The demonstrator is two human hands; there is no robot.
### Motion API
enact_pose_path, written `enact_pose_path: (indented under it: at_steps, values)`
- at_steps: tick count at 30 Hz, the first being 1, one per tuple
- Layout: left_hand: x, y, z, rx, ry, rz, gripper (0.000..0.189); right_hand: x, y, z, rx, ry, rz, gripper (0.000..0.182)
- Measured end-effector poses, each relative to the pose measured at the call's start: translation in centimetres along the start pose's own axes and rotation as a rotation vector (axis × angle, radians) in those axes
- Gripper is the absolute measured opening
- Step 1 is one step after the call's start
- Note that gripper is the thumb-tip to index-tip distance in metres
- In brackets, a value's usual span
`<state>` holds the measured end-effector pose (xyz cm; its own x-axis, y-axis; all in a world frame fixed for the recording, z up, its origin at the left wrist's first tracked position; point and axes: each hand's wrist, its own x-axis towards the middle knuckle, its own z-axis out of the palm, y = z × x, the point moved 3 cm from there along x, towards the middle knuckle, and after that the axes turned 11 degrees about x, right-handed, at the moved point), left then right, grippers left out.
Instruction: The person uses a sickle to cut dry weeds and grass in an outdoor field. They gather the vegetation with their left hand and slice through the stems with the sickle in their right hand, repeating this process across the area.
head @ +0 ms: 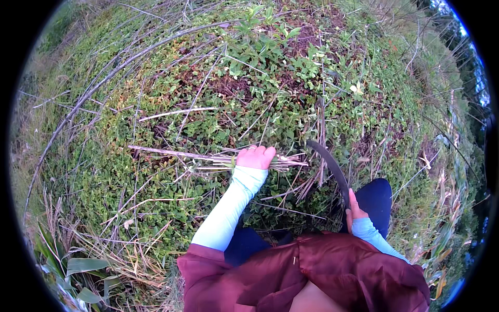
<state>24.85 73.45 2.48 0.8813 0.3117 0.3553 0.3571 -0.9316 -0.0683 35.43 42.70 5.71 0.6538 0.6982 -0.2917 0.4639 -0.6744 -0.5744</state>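
My left hand (255, 156) is closed around a bundle of dry stalks (210, 157), which lies crosswise low over the green ground cover. The stalks' short ends stick out to the right of my fist, and one long stalk reaches far left. In my right hand (355, 212), beside my right knee, is a sickle (331, 162) with a dark curved blade. Its tip points up and left, just beyond the bundle's right ends. The sickle's handle is hidden by my hand and leg. More loose dry stalks (310, 183) lie between the bundle and the blade.
A long bent stem (84, 97) arcs across the left side. Leafy green plants (257, 43) grow ahead, among scattered dry stems. Broad green leaves (86, 265) stand at lower left, with dry grass beside them. My dark-clothed knees (374, 202) are close behind my hands.
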Motion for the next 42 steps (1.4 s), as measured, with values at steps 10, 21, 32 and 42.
enact_pose_path:
  at_steps: [10, 21, 32, 42]
  values:
    - [-12.8, -3.5, -6.3, 0.057, -0.128, -0.484, 0.038, 7.3, -9.1, 2.9, 0.310, -0.010, -0.243, 0.060]
    - [-10.4, -7.7, -3.7, 0.433, -0.047, -0.450, 0.054, 13.2, -14.2, 10.3, 0.642, -0.498, 0.213, 0.055]
    - [-10.1, -10.6, -2.3, 0.324, -0.243, -0.398, 0.014, 6.0, -10.7, 6.3, -0.054, -0.396, -0.410, 0.067]
    - [-11.1, -11.1, -2.7, 0.302, -0.026, -0.399, 0.005, 4.4, -6.6, 8.4, -0.068, -0.470, -0.457, 0.070]
